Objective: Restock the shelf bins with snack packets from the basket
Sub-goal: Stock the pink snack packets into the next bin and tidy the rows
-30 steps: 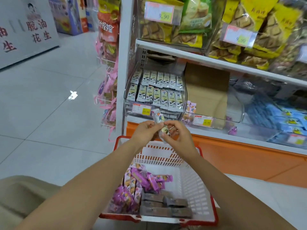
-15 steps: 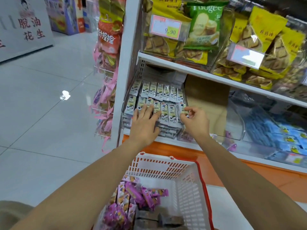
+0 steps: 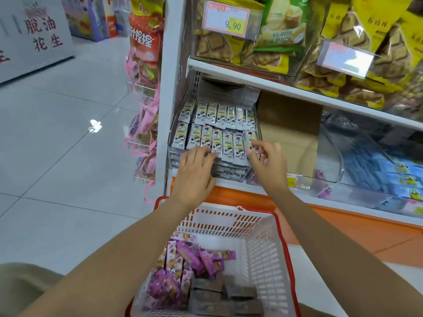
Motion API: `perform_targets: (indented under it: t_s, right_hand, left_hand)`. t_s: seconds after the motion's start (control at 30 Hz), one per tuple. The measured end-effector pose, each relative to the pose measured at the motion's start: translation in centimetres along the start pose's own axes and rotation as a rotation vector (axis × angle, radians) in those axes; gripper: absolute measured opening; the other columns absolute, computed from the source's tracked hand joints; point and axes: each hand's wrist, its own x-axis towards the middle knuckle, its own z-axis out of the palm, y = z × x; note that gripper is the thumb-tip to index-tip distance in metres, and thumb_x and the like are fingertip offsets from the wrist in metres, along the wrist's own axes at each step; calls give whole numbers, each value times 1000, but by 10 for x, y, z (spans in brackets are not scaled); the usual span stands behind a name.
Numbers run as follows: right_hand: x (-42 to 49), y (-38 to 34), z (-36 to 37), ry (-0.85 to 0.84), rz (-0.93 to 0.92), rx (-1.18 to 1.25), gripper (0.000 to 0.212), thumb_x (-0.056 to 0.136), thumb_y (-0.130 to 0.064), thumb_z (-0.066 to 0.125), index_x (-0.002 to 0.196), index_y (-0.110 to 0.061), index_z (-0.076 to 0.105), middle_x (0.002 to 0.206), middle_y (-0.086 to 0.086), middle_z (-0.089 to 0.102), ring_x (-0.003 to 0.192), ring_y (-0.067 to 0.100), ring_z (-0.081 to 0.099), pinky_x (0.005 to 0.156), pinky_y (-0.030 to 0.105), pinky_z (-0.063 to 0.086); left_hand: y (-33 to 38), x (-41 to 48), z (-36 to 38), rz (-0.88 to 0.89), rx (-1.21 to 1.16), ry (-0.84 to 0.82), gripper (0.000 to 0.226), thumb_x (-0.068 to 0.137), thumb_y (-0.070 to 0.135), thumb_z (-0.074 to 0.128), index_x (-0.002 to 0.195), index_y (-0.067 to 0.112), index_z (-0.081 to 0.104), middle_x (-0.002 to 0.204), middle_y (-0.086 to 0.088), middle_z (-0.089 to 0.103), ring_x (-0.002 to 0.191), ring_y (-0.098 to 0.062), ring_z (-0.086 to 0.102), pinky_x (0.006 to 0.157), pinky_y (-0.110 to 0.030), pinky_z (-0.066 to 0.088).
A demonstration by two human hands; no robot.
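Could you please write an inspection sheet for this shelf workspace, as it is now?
Surface: white shelf, orange base below.
Job's things: grey-green packets fill clear bin; basket holds purple packets and grey packets.
Clutter: cardboard in the next bin.
Grippers: left hand presses flat on those packets; right hand pinches rightmost packet.
Cables: nothing seen.
Surroundings: tiled floor, pink hanging snacks, yellow bags above.

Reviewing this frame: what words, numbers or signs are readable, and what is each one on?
"9.90": price tag, top centre.
"脱油" above "花生": white sign, far left.
"2元": red hanging bag; its larger white characters are partly cut off.
Too small or blurred to read: snack packets, yellow bags, other price tags.
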Motion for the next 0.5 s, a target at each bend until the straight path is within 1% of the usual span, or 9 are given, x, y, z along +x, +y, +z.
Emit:
perform_targets:
  t_s: [0.07,0.13,0.2,0.27,0.3,0.37,0.4,0.43,0.5]
  right_hand:
    - [-26,7,2,-11,-45,76,20,93,-19,63,111,-14,67,88,-8,48,76,5,50,69,12,39]
    - [-57,23,9,-63,-73,106,16,93,-15,62,108,-16,67,88,-8,50,77,3,51,69,10,39]
    - [-89,44,21,-172,-42,105,16,93,-16,62,108,-19,66,91,-5,53,80,3,53,69,11,40]
    - [-119,68,34,-286,-6,84,19,92,-17,64,110,-20,67,94,-4,56,79,2,54,68,15,42]
    - [-133,78,40,-344,3,74,21,91,-16,65,111,-20,67,95,-5,57,78,1,54,69,16,43]
    - [-161,98,53,-458,45,48,23,90,-16,66,113,-20,68,96,-7,57,79,0,54,72,16,42]
    - [-173,108,59,-507,79,32,23,90,-16,67,113,-21,68,96,-8,57,79,1,53,73,16,42]
    - [-184,117,64,-553,115,19,23,90,-18,67,112,-23,68,96,-9,57,80,1,53,74,16,42]
    - [-202,136,73,-648,146,-17,21,91,-22,66,111,-24,67,94,-12,59,80,2,53,75,17,43]
  left_hand:
    - [1,-18,5,35,40,15,47,75,14,57,122,11,57,118,-11,53,116,-30,45,101,-41,31]
    - [-1,-37,14,65,64,-32,46,74,15,61,119,11,58,115,-11,54,111,-30,47,97,-39,31]
    - [-4,-58,28,69,104,-125,47,74,18,69,119,13,57,118,-10,54,112,-30,47,100,-40,31]
    - [-6,-75,40,38,148,-248,54,75,21,73,126,15,55,128,-12,52,123,-33,45,108,-45,30]
    - [-6,-81,43,11,168,-330,60,78,23,72,134,15,51,139,-15,46,134,-35,38,114,-48,25]
    - [-8,-90,55,-44,217,-517,71,91,29,60,153,17,26,160,-14,19,149,-34,11,122,-49,7]
    - [-11,-93,61,-63,240,-588,74,95,32,53,156,18,14,164,-11,5,151,-32,-1,122,-48,0]
    - [-13,-95,69,-82,259,-651,76,97,35,49,157,19,4,164,-10,-3,151,-31,-8,122,-47,-4]
    - [-18,-99,85,-111,259,-715,82,98,37,47,157,20,-6,164,-9,-11,150,-30,-14,121,-46,-7]
